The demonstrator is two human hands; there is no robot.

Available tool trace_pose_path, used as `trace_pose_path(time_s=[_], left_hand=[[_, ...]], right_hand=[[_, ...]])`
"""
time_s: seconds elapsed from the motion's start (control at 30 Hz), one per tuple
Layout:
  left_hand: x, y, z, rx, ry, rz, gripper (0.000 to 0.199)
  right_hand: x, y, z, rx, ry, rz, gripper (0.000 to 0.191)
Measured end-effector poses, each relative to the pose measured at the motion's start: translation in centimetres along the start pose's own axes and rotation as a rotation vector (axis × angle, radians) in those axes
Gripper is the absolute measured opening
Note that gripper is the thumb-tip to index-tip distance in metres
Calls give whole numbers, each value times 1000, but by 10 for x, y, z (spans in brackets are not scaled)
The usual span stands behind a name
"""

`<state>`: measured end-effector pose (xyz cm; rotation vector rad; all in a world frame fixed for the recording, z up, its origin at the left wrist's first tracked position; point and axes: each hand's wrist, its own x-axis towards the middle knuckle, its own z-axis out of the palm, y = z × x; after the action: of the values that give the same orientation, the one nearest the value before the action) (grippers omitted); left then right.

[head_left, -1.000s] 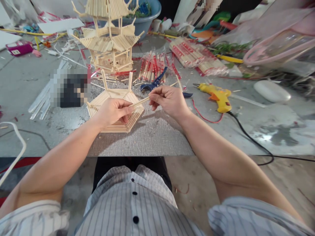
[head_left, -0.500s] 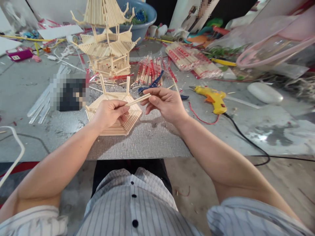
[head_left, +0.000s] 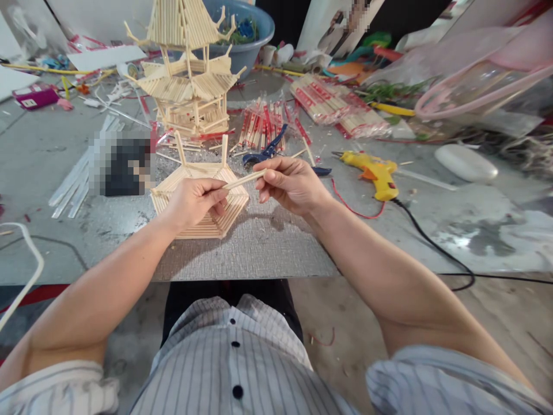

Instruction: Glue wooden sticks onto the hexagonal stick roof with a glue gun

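Thin wooden sticks (head_left: 245,179), side by side, span the gap between my two hands. My left hand (head_left: 196,202) pinches their left end, above a hexagonal stick base (head_left: 207,231) lying on the table. The fingers of my right hand (head_left: 289,184) close on the other end. Two upright stick posts (head_left: 224,151) stand at the back edge of the base; its middle is partly covered by my left hand. Behind it rises a tiered stick pagoda (head_left: 185,86).
Blue pliers (head_left: 265,151) lie just behind my right hand. To the right are a yellow glue gun (head_left: 377,173) with a black cord and a white oval object (head_left: 465,163). Wrapped stick bundles (head_left: 322,99), glue sticks (head_left: 82,173) and a blue basin (head_left: 254,37) sit farther back.
My right hand's fingers have closed in on the right end of the sticks, and the sticks now look closer together. My left hand has barely moved.
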<state>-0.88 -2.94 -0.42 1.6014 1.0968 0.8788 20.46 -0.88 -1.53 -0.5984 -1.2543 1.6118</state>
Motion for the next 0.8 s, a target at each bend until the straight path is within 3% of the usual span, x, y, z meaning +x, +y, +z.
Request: trace_pose_path(time_s=[0.2, 0.47, 0.8], left_hand=[[0, 5, 2, 24, 14, -31, 15], [5, 9, -1, -285, 30, -183, 14], [2, 15, 3, -154, 40, -219, 16]], right_hand=[[0, 1, 0, -19, 19, 5, 29], [0, 0, -4, -155, 56, -109, 41], [-2, 6, 7, -430, 182, -348, 32]])
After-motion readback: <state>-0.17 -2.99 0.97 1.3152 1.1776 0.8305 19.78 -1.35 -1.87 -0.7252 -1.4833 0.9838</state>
